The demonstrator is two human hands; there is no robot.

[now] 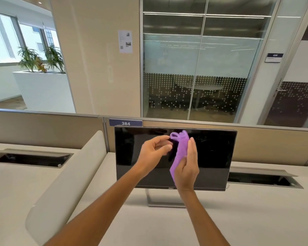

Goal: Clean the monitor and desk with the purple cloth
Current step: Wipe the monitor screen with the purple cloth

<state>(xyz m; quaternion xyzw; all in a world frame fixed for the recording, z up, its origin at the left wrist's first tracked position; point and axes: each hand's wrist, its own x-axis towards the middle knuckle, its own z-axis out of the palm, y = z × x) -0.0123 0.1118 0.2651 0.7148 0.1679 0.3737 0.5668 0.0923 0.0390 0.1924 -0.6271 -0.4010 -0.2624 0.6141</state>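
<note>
Office desk (220, 219), dark monitor (212, 150) ahead. Right hand (186, 167) grasps purple cloth (181, 148); left hand (154, 151) loosely curled, holding nothing. Spread cloth flat, wipe screen lightly.

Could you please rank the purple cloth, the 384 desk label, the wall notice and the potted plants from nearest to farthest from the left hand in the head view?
From the left hand:
1. Purple cloth, just to its right, held by the right hand.
2. 384 desk label, just above on the partition.
3. Wall notice, higher up on the pillar.
4. Potted plants, far left by the window.
</note>
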